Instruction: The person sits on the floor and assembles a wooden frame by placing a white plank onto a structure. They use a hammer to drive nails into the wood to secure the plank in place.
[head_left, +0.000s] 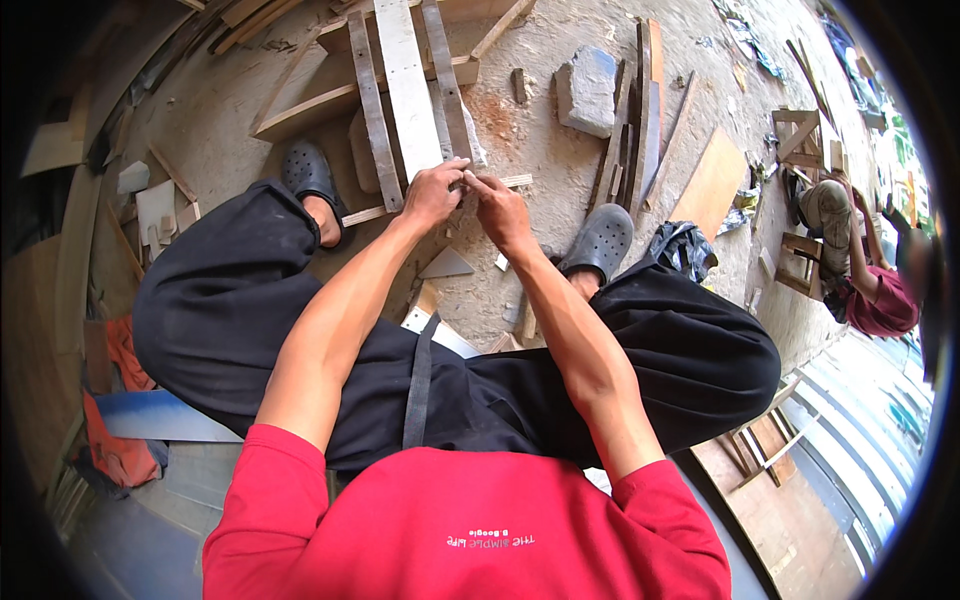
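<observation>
Head view looks down on a seated person whose left hand and right hand meet at the near end of a pale plank. The left fingers curl over the plank's end, gripping it; the right fingers are pinched together just beside them, but what they pinch is too small to tell. The plank runs away from the person, flanked by two darker slats that lie on a wooden frame. A thin strip crosses under the hands. Open dusty ground lies to the right of the plank, bounded by a grey stone block and a stack of boards. Two grey clogs sit on either side. A black plastic bag lies crumpled beside the right knee. Another person crouches at the far right edge.
</observation>
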